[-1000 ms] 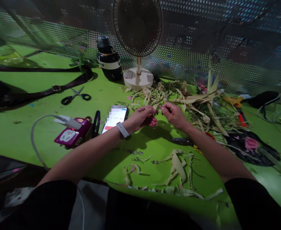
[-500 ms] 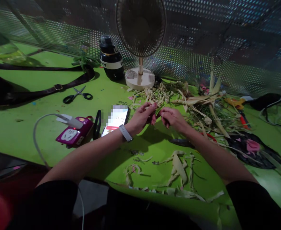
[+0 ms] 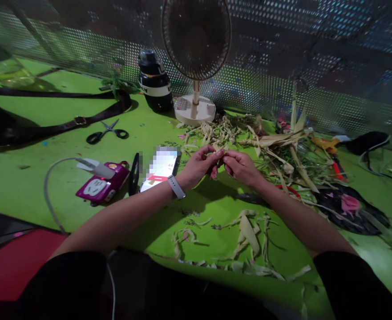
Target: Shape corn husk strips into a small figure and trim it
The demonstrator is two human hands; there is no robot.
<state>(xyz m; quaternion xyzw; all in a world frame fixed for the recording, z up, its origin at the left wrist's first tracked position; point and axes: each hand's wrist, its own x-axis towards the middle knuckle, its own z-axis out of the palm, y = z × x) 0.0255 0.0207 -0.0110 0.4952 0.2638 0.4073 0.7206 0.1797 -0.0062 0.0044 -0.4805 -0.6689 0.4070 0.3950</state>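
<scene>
Over the middle of the green table (image 3: 32, 186), my left hand (image 3: 199, 164) and my right hand (image 3: 240, 166) meet fingertip to fingertip. Both pinch a thin pale strip of dried leaf (image 3: 217, 153) between them. A grey watch band (image 3: 175, 186) is on my left wrist. Just beyond the hands lies a heap of dried leaf strips (image 3: 216, 131). More curled strips (image 3: 249, 231) lie on the table below my forearms.
A phone (image 3: 160, 169) with a lit screen lies left of my hands, beside a purple power strip (image 3: 100, 186) with a white plug. Black scissors (image 3: 105, 132), a dark strap (image 3: 65, 124), a black bottle (image 3: 154, 86) and a desk fan (image 3: 196, 106) stand behind. Long husks and tools (image 3: 299, 146) crowd the right side.
My hands have drawn closer together, fingertips now touching around the leaf strip. The view shifted slightly, and a red surface shows at the lower left.
</scene>
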